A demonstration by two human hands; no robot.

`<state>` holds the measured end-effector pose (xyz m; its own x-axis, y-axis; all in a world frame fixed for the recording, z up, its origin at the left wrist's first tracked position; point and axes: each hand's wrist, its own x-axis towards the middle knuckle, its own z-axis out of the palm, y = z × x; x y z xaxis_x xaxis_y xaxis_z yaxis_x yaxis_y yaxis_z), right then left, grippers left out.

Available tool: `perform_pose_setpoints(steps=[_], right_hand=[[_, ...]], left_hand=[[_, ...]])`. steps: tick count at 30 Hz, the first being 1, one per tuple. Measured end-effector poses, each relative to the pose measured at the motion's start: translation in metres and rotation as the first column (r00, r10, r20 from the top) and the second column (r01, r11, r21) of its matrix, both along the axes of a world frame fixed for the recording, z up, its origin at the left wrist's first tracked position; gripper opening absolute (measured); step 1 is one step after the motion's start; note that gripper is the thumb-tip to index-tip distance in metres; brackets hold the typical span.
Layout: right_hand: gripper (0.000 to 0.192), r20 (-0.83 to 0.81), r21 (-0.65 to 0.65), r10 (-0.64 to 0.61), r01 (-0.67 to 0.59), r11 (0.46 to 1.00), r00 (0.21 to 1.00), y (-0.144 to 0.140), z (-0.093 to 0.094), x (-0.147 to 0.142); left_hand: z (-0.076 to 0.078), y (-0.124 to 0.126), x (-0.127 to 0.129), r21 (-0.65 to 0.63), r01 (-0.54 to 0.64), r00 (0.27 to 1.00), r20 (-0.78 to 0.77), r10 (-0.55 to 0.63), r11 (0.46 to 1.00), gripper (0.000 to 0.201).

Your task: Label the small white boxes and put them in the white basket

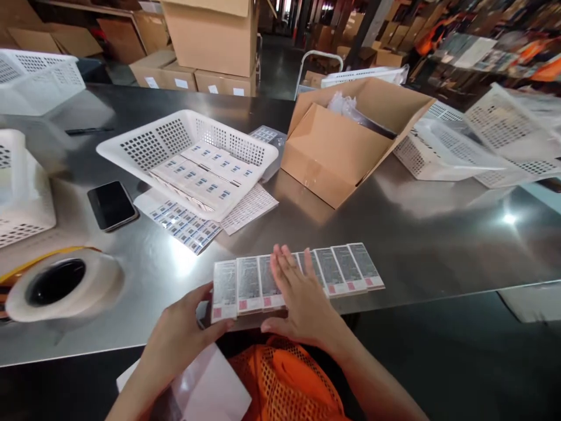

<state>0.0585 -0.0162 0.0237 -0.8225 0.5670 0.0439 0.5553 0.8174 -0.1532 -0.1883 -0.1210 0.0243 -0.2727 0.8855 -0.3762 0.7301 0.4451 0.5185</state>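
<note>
A row of several flat, printed packets (248,283), grey with a pink square at the near end, lies overlapping along the front of the metal table. My right hand (302,298) rests over the middle of this row, fingers stretched out and thumb spread, hiding some packets. At the row's left end, my left hand (186,324) curves around the last packet with thumb and fingers apart. Its thumb touches the near edge and its index finger is by the left side. Beyond the row, a white basket (144,166) contains rows of small white boxes (214,169) with blue labels.
Sticker sheets (188,225) lie partly under the basket. A phone (113,204) and a tape roll (63,283) sit to the left. An open carton (326,149) stands right of the basket. More white baskets (442,149) are at the right. White paper (214,383) is below my left hand.
</note>
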Motion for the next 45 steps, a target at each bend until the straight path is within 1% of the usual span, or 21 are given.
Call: perform_pose_setpoints(steps=[2, 4, 7, 9, 11, 13, 16, 18, 20, 22, 24, 26, 29, 32, 35, 37, 40, 43, 45], right_hand=[[0.106, 0.036, -0.058, 0.023, -0.021, 0.998, 0.999, -0.003, -0.007, -0.011], [0.108, 0.041, -0.069, 0.007, -0.004, 0.998, 0.999, -0.001, -0.009, -0.018], [0.108, 0.029, -0.066, -0.007, 0.009, 0.998, 1.0, 0.002, -0.004, -0.027], [0.107, 0.034, -0.104, 0.024, -0.02, 0.994, 0.999, 0.003, 0.0, -0.033], [0.107, 0.052, -0.16, 0.07, -0.061, 0.985, 0.996, 0.002, 0.005, -0.036], [0.11, 0.057, -0.182, 0.086, -0.074, 0.98, 0.995, 0.003, 0.01, -0.033], [0.122, 0.044, -0.143, 0.043, -0.036, 0.989, 0.998, 0.007, 0.017, -0.03], [0.126, 0.061, -0.137, 0.041, -0.032, 0.99, 0.997, 0.012, 0.021, -0.033], [0.128, 0.11, -0.178, 0.087, -0.066, 0.982, 0.99, 0.017, 0.021, -0.042], [0.129, 0.137, -0.232, 0.139, -0.104, 0.967, 0.981, 0.018, 0.019, -0.055], [0.131, 0.117, -0.261, 0.165, -0.13, 0.957, 0.979, 0.017, 0.015, -0.07], [0.134, 0.081, -0.26, 0.161, -0.135, 0.956, 0.984, 0.014, 0.011, -0.086], [0.136, 0.061, -0.233, 0.149, -0.131, 0.964, 0.987, 0.009, 0.009, -0.105], [0.136, 0.073, -0.229, 0.158, -0.138, 0.964, 0.985, 0.012, 0.011, -0.11], [0.132, 0.126, -0.235, 0.104, -0.072, 0.969, 0.987, 0.018, 0.018, -0.108], [0.122, 0.164, -0.222, 0.075, -0.037, 0.974, 0.984, 0.019, 0.023, -0.109], [0.11, 0.197, -0.182, 0.094, -0.057, 0.982, 0.976, 0.015, 0.029, -0.118], [0.113, 0.211, -0.168, 0.109, -0.074, 0.983, 0.971, 0.015, 0.032, -0.121], [0.122, 0.237, -0.218, 0.092, -0.039, 0.975, 0.967, 0.017, 0.033, -0.112]], left_hand=[[-0.003, -0.001, 0.0, 0.035, 0.024, 0.999, 0.027, -0.025, 0.999, 0.061], [-0.005, -0.001, 0.0, 0.054, 0.035, 0.998, 0.05, -0.038, 0.998, 0.061], [-0.006, 0.0, -0.001, 0.039, 0.028, 0.996, 0.081, -0.031, 0.999, 0.059], [-0.004, 0.0, -0.002, 0.019, 0.02, 0.995, 0.098, -0.022, 1.0, 0.059], [-0.001, -0.001, -0.004, 0.008, 0.022, 0.992, 0.12, -0.023, 1.0, 0.066], [0.001, -0.001, -0.007, 0.006, 0.036, 0.989, 0.146, -0.037, 0.999, 0.079], [0.002, 0.003, -0.009, 0.019, 0.083, 0.988, 0.13, -0.085, 0.996, 0.098], [0.003, 0.01, -0.008, 0.041, 0.135, 0.985, 0.099, -0.138, 0.99, 0.105], [0.003, 0.018, -0.008, 0.077, 0.174, 0.979, 0.095, -0.181, 0.982, 0.107], [0.003, 0.024, -0.009, 0.103, 0.176, 0.976, 0.113, -0.188, 0.979, 0.11], [0.001, 0.026, -0.014, 0.094, 0.162, 0.974, 0.142, -0.174, 0.982, 0.115], [-0.001, 0.023, -0.022, 0.057, 0.137, 0.975, 0.167, -0.145, 0.989, 0.12], [-0.003, 0.014, -0.034, 0.005, 0.081, 0.979, 0.186, -0.08, 0.997, 0.118], [-0.001, 0.006, -0.041, 0.0, 0.059, 0.979, 0.197, -0.058, 0.998, 0.119], [0.002, 0.004, -0.04, 0.06, 0.114, 0.974, 0.191, -0.123, 0.992, 0.116], [0.003, 0.006, -0.036, 0.129, 0.168, 0.967, 0.17, -0.189, 0.977, 0.112], [0.002, 0.014, -0.032, 0.204, 0.218, 0.954, 0.163, -0.253, 0.954, 0.109], [0.0, 0.024, -0.032, 0.199, 0.227, 0.947, 0.183, -0.263, 0.953, 0.11], [-0.002, 0.028, -0.034, 0.193, 0.24, 0.947, 0.17, -0.273, 0.951, 0.109]])
